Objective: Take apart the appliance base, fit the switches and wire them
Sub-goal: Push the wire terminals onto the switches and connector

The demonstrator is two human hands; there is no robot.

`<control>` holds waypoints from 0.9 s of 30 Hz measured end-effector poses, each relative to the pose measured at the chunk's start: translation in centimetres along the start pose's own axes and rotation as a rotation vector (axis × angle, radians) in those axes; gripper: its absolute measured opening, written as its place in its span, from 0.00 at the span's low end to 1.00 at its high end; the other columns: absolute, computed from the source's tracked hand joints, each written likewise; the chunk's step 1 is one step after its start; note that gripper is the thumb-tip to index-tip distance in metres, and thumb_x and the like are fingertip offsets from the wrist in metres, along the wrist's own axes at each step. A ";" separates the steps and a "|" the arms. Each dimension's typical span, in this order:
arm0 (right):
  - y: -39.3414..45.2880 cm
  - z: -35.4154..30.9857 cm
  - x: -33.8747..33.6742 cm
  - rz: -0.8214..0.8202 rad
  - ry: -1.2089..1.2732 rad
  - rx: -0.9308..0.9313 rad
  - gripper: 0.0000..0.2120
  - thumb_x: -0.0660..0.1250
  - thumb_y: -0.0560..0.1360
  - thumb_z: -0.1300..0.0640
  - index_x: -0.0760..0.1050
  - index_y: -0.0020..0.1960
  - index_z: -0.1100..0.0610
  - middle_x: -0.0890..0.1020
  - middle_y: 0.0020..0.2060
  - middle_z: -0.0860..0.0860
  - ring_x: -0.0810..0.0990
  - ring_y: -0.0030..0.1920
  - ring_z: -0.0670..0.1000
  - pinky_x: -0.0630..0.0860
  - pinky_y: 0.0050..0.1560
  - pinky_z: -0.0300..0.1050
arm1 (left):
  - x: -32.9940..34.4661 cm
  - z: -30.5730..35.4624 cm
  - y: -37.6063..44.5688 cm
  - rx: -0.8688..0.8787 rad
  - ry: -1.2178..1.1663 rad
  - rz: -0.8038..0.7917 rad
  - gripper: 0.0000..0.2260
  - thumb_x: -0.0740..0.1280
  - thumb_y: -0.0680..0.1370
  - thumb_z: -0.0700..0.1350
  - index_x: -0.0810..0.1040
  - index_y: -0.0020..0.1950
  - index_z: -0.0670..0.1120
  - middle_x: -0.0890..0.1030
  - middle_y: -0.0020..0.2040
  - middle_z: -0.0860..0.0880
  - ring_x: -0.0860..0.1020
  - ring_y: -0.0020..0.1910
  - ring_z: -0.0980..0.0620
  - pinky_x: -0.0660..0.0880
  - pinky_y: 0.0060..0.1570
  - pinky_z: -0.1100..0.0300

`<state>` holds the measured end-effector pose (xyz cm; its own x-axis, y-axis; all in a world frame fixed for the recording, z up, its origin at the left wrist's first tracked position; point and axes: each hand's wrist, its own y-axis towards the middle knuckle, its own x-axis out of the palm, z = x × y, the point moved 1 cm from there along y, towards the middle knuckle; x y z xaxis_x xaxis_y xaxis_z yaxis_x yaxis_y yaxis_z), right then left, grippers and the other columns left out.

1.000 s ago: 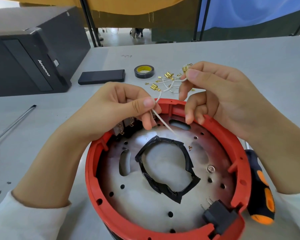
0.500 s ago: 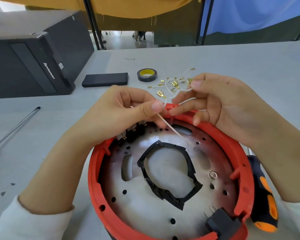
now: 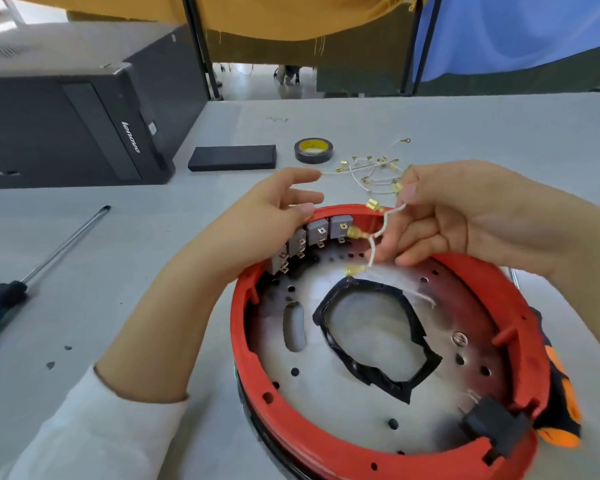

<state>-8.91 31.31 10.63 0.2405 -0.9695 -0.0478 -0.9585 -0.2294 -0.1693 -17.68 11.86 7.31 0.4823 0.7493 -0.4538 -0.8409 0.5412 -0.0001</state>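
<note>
- A red appliance base (image 3: pixel 530 344) lies upturned on a grey table (image 3: pixel 465 133), its perforated metal plate showing.
- The right hand (image 3: pixel 471 216) pinches a white wire (image 3: pixel 378 233) with brass spade terminals, just beside the row of grey switches (image 3: pixel 312 237) set in the rim.
- The left hand (image 3: pixel 260 220) rests on the rim by the switches, fingers loosely spread, gripping nothing.
- Spare wires (image 3: pixel 371 171) and a tape roll (image 3: pixel 313 150) lie behind.
</note>
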 end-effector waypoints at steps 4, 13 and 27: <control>0.3 1.0 1.3 -0.074 -0.196 0.234 0.06 0.60 0.79 0.58 0.69 0.46 0.61 0.83 0.34 0.61 0.85 0.41 0.62 0.80 0.34 0.42 | 0.7 0.1 -0.6 -0.045 0.030 0.013 0.17 0.58 0.83 0.40 0.69 0.69 0.57 0.79 0.59 0.58 0.79 0.55 0.58 0.72 0.46 0.74; 1.8 1.5 2.0 -0.010 -0.378 0.444 0.08 0.57 0.82 0.58 0.70 0.47 0.59 0.84 0.34 0.57 0.84 0.32 0.58 0.77 0.25 0.39 | 0.9 0.6 -0.9 -0.050 0.176 -0.045 0.11 0.60 0.82 0.51 0.76 0.63 0.58 0.79 0.51 0.62 0.78 0.49 0.54 0.69 0.32 0.77; 2.1 2.4 2.1 -0.108 -0.423 0.383 0.10 0.53 0.83 0.56 0.67 0.46 0.58 0.83 0.29 0.56 0.81 0.24 0.53 0.72 0.21 0.37 | 1.7 0.4 -1.1 -0.084 0.254 -0.085 0.09 0.62 0.79 0.58 0.79 0.53 0.59 0.82 0.48 0.55 0.79 0.47 0.61 0.72 0.48 0.68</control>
<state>-10.08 28.99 7.81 0.4495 -0.8054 -0.3864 -0.8203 -0.2008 -0.5356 -15.82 12.71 6.92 0.4841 0.5773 -0.6575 -0.8226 0.5565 -0.1170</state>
